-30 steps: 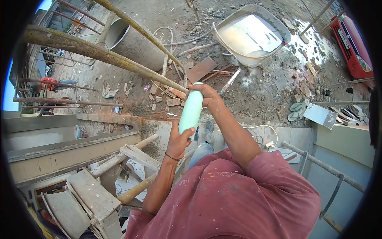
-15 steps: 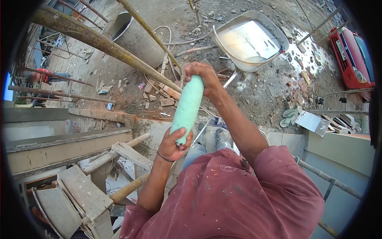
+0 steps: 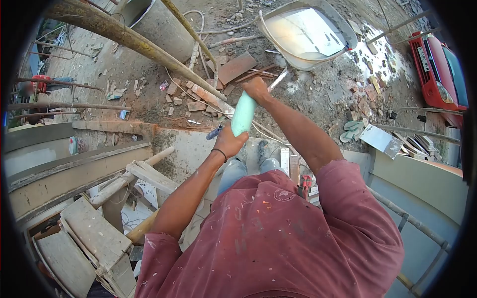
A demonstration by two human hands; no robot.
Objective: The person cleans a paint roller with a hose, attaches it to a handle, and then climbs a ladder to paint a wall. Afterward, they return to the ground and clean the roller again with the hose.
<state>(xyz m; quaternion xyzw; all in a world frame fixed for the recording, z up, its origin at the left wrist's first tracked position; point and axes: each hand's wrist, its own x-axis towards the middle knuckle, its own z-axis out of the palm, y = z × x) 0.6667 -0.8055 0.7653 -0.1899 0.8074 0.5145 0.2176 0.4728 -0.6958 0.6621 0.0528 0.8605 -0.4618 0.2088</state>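
A pale green roller sleeve (image 3: pixel 243 115) is held out in front of my body, tilted, between my two hands. My left hand (image 3: pixel 230 142) is closed round its lower end. The upper end is in the grip of my right hand (image 3: pixel 257 89), fingers wrapped over it. A dark blue handle-like piece (image 3: pixel 214 132) shows just left of my left hand; what it joins is hidden.
A rusty pole (image 3: pixel 144 45) crosses at upper left, before a grey drum (image 3: pixel 171 35). A tub of whitish liquid (image 3: pixel 309 37) stands beyond. Bricks (image 3: pixel 197 106) lie below; a red car (image 3: pixel 439 74) is right. A person in red (image 3: pixel 40 84) is far left.
Both hands have moved with the sleeve, the left upward, and now cover more of it. The blue handle-like piece has come into view beside my left hand. The view has shifted slightly.
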